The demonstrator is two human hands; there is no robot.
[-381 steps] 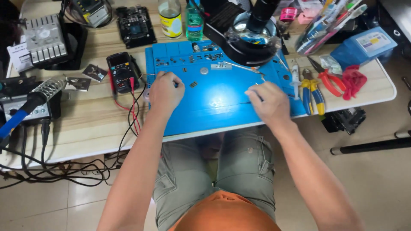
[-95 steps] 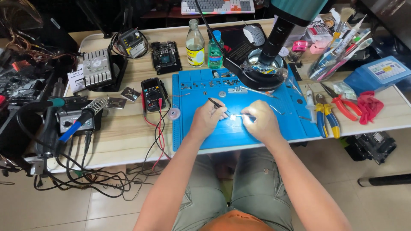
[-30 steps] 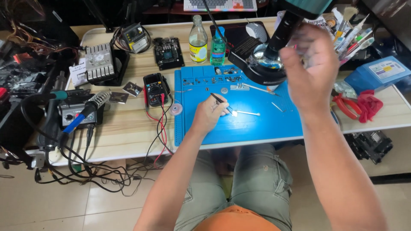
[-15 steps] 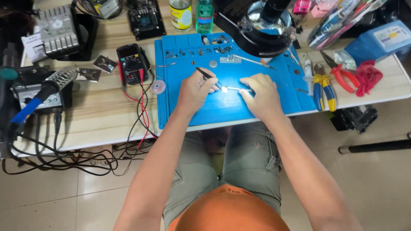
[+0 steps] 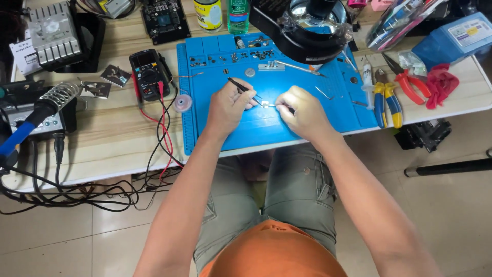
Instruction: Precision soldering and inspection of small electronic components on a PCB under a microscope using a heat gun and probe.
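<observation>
Both my hands rest on a blue work mat (image 5: 307,123) on a wooden bench. My left hand (image 5: 230,105) grips thin black tweezers (image 5: 241,86), whose tip points down at a tiny pale part (image 5: 265,103) between the hands. My right hand (image 5: 303,112) pinches a slim metal tool (image 5: 274,106) that meets the same part from the right. The two hands are a few centimetres apart. Small screws and metal bits (image 5: 256,54) lie along the mat's far edge.
A black microscope base with ring light (image 5: 312,28) stands at the mat's far side. A multimeter (image 5: 148,72) with red and black leads lies left of the mat, a soldering iron stand (image 5: 48,102) farther left. Pliers (image 5: 385,100), red cutters (image 5: 410,84) and a blue box (image 5: 453,36) sit right.
One second ago my right hand was raised near the microscope; it has come back down to the mat and meets the left hand's tweezers at the small part. The view has shifted slightly.
</observation>
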